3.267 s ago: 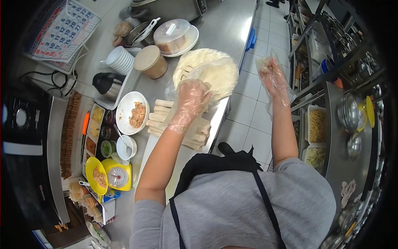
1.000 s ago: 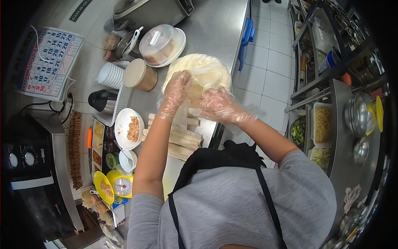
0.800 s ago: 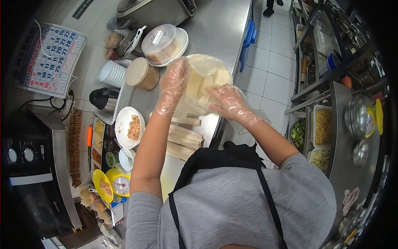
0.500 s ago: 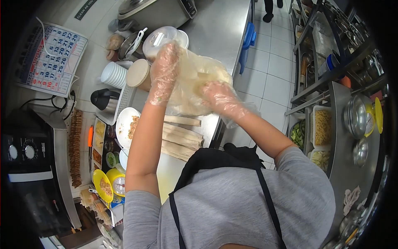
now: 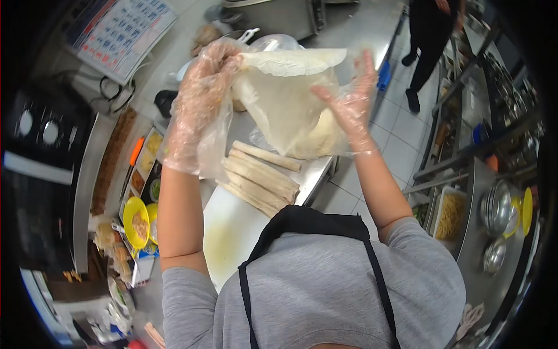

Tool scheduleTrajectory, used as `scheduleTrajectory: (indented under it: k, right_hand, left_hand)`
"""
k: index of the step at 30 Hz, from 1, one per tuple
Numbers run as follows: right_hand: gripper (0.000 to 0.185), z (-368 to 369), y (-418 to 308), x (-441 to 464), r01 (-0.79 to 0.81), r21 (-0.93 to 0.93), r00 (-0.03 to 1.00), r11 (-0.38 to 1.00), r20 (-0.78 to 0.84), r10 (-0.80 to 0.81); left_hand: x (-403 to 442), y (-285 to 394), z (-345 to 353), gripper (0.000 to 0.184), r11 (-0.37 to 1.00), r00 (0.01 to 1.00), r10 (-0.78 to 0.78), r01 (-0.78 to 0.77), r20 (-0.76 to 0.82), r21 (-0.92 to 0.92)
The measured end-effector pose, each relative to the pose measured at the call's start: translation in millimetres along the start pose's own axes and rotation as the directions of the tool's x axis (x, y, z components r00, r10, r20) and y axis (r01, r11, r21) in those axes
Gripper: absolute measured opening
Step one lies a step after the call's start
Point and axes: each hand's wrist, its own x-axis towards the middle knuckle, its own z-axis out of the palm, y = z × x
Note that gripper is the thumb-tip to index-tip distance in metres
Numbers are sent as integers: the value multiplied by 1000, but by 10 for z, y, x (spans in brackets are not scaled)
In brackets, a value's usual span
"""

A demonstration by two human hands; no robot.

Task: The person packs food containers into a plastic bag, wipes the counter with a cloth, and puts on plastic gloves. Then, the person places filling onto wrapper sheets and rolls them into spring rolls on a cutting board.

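Observation:
A thin, pale wrapper sheet point(image 5: 293, 63) hangs raised over the steel table, pinched at its left corner by my left hand point(image 5: 206, 78) in a clear plastic glove. My right hand point(image 5: 353, 99), also gloved, is beside the sheet's right side with thumb and fingers spread, gripping nothing. Below the sheet lies a stack of wrappers point(image 5: 322, 136) with clear plastic around it, partly hidden. Several long, pale rolls point(image 5: 261, 177) rest side by side nearer me, at the far end of a white board point(image 5: 221, 227).
At left are a microwave point(image 5: 43, 168), ingredient trays point(image 5: 152, 145) and a yellow bowl point(image 5: 136, 224) of filling. A person in dark trousers point(image 5: 427, 46) stands in the aisle at upper right. Steel shelving with noodles point(image 5: 450, 214) and metal bowls point(image 5: 497, 208) lines the right.
A wrapper sheet has come up off the stack in my left hand. My right hand has lifted from the stack and spread its fingers. The view has shifted, and the other person shows more.

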Motion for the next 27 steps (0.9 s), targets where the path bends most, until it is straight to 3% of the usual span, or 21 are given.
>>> scheduleTrajectory:
  k: [1, 2, 3, 4, 5, 6, 7, 9, 10, 11, 13, 14, 15, 16, 17, 19, 21, 23, 25, 26, 27]
  right_hand:
    - [119, 72, -66, 85, -40, 213, 999, 976, -23, 47]
    - [109, 189, -82, 178, 111, 383, 994, 917, -18, -112]
    - [109, 286, -194, 160, 109, 411, 992, 905, 8, -123]
    - [97, 378, -322, 120, 99, 362, 929, 927, 301, -217]
    - [85, 470, -443, 55, 118, 314, 774, 942, 565, -285]
    - [51, 659, -588, -106, 58, 422, 725, 905, 606, -329]
    - [51, 847, -620, -267, 54, 450, 703, 891, 617, -354]
    - [32, 1209, -693, -558, -83, 452, 527, 888, 776, -346]
    - [32, 1340, -808, -624, -88, 479, 500, 874, 779, -377]
    - [31, 1461, -919, -692, -226, 524, 492, 821, 789, -368]
    - [32, 1698, -1167, -843, -372, 559, 455, 741, 806, -379]
    - [30, 1818, -1299, -925, -260, 545, 457, 797, 797, -396]
    - [29, 1923, -1423, -1010, -142, 524, 458, 840, 787, -414]
    - [28, 1975, -1570, -1026, -191, 533, 427, 824, 801, -419]
    - [28, 1987, -1717, -1052, -198, 540, 406, 818, 804, -433]
    - [27, 1970, -1961, -1110, -8, 556, 398, 831, 764, -507]
    - [29, 1924, -1856, -1293, -42, 593, 341, 804, 765, -547]
    - [30, 1897, -1562, -1674, -20, 721, 258, 692, 673, -693]
    - [27, 1756, -1298, -2121, -100, 646, 82, 757, 763, -641]
    - [27, 1618, -1371, -2170, -105, 640, 73, 761, 768, -636]
    - [26, 1481, -1494, -2157, -72, 495, -191, 866, 845, -499]
  left_hand:
    - [-126, 36, -131, 11, 997, 997, -63, 65, -53, 37]
    - [-270, -8, -319, 14, 998, 998, -53, 54, -26, 35]
    - [-432, 12, -452, 14, 997, 996, -65, 68, -65, 45]
    - [-615, 42, -571, 15, 989, 984, -145, 148, -103, 19]
    - [-801, 76, -690, 15, 974, 965, -224, 225, -140, -11]
    - [-990, 107, -818, 15, 971, 955, -235, 238, -180, -5]
    - [-1186, 133, -946, 14, 960, 941, -272, 279, -201, 7]
    - [-1577, 172, -1226, 10, 934, 908, -341, 357, -245, 26]
    - [-1800, 126, -1392, 11, 902, 870, -408, 430, -275, 23]
    - [-2035, 58, -1569, 11, 896, 853, -415, 444, -315, 22]
    - [-2489, -107, -1866, 13, 809, 835, -425, 524, -349, 267]
    - [-2678, -197, -1952, 13, 800, 819, -432, 541, -378, 259]
    - [-2869, -287, -2033, 14, 738, 834, -325, 518, -446, 433]
    - [-3037, -333, -2083, 15, 637, 848, -212, 496, -485, 589]
    - [-3195, -381, -2132, 15, 630, 834, -218, 517, -507, 579]
    - [-3390, -399, -2165, 15, 595, 840, -100, 479, -533, 645]
    - [-3675, -426, -2089, 14, 668, 819, -103, 477, -565, 571]
    - [-4023, -587, -1957, 14, 707, 845, -142, 451, -516, 544]
    - [-4315, -722, -1759, 20, 656, 875, -273, 473, -400, 588]
    - [-4502, -866, -1620, 21, 611, 864, -344, 503, -367, 611]
    - [-4657, -949, -1501, 22, 564, 847, -413, 526, -334, 637]
